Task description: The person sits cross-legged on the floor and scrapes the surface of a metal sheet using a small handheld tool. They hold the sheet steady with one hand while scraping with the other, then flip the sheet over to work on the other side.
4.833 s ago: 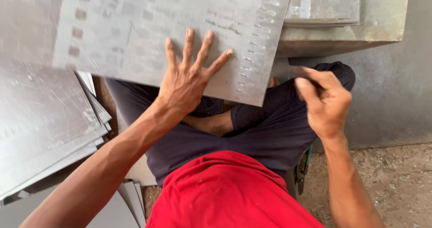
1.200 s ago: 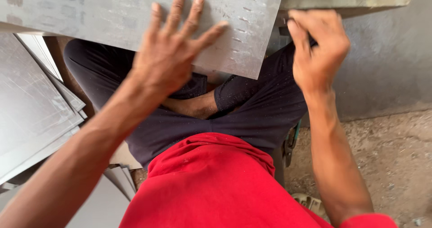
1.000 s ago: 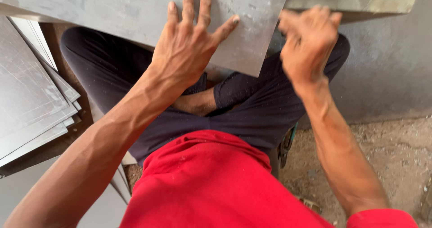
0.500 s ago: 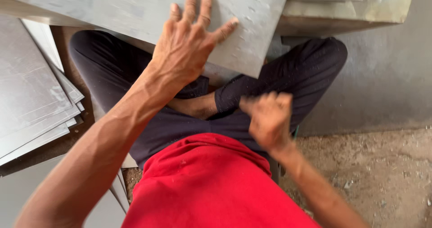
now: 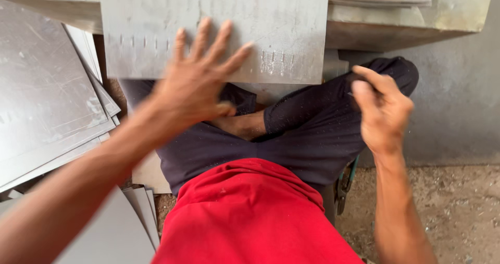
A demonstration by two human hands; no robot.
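Two hands are in view, and both have shifted since half a second ago. The right hand, which then hung low over the lap near the centre of the frame, now sits higher at the right, beside the raised knee in dark trousers. The left hand was pressed further up on the grey metal sheet; now it lies at the sheet's lower edge, and the sheet shows more squarely across the top of the frame, with its rows of short slots in plain sight. The left hand is spread wide, fingers fanned and reaching over the sheet's lower part, thumb tucked toward the lap; it is blurred, so whether the palm presses the metal or hovers just over it cannot be told. The right hand is curled narrow, thumb and fingers pinched together near the knee; whether it holds anything small cannot be told. The sheet rests across the upper middle of the frame, above the crossed legs and overlapping a grey ledge at upper right. A stack of similar sheets fills the left side, with more at lower left. A red shirt takes the bottom centre, and gritty ground lies at lower right.
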